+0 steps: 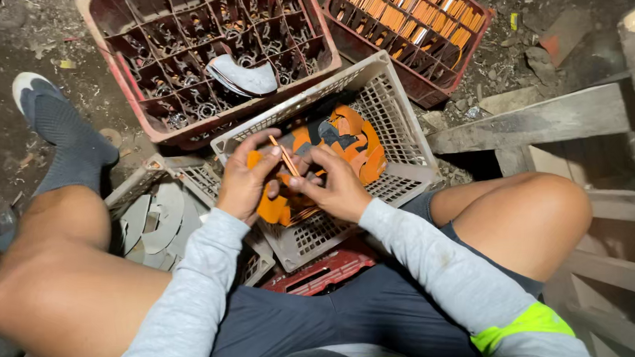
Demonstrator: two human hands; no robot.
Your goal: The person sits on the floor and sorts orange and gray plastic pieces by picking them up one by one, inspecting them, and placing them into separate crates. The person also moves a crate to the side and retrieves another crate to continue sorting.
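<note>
Both hands, left hand [243, 184] and right hand [337, 188], seemingly pinch a thin strip [284, 157] above the white crate [390, 97] rim

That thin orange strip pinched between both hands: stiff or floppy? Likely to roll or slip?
The orange strip looks straight though held only by the left hand and right hand, so probably fairly stiff. It looks thin and flat, so likely light and unlikely to roll. Slipperiness cannot be judged.
</note>
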